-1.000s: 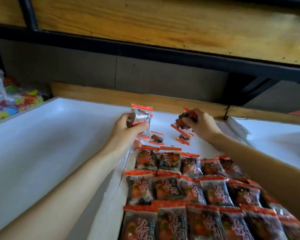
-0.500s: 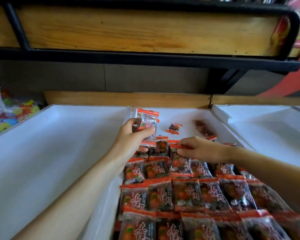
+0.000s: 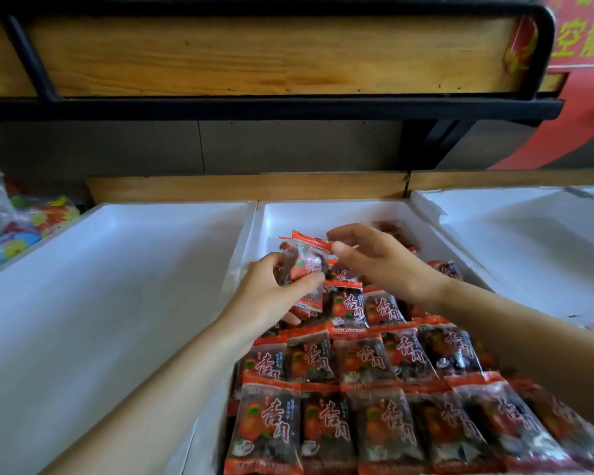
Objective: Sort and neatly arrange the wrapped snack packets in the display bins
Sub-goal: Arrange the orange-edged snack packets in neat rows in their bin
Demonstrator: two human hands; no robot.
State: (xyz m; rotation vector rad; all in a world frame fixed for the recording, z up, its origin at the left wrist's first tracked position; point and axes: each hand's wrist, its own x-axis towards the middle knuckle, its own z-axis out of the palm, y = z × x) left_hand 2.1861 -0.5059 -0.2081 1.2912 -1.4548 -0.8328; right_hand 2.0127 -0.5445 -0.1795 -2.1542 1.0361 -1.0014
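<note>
Backdrop: black-framed wooden shelf [image 3: 254,56].
Surface: white foam middle bin [image 3: 323,214], glossy snack packets [image 3: 374,423] in overlapping rows.
Left hand [image 3: 268,296]: fingers grip crinkly packet stack [image 3: 306,265] above bin.
Right hand [image 3: 384,262]: fingers pinch its top edge.

A shop: white foam display bins [image 3: 124,269] in a row, one stocked with identical snack packets [image 3: 374,365], wooden shelving [image 3: 254,53] above, red banner [image 3: 583,36] upper right.

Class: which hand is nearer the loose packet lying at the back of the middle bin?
Right. The right hand is just in front of the loose packet, partly hiding it; the left hand, gripping other packets, is further left and closer to the camera.
</note>
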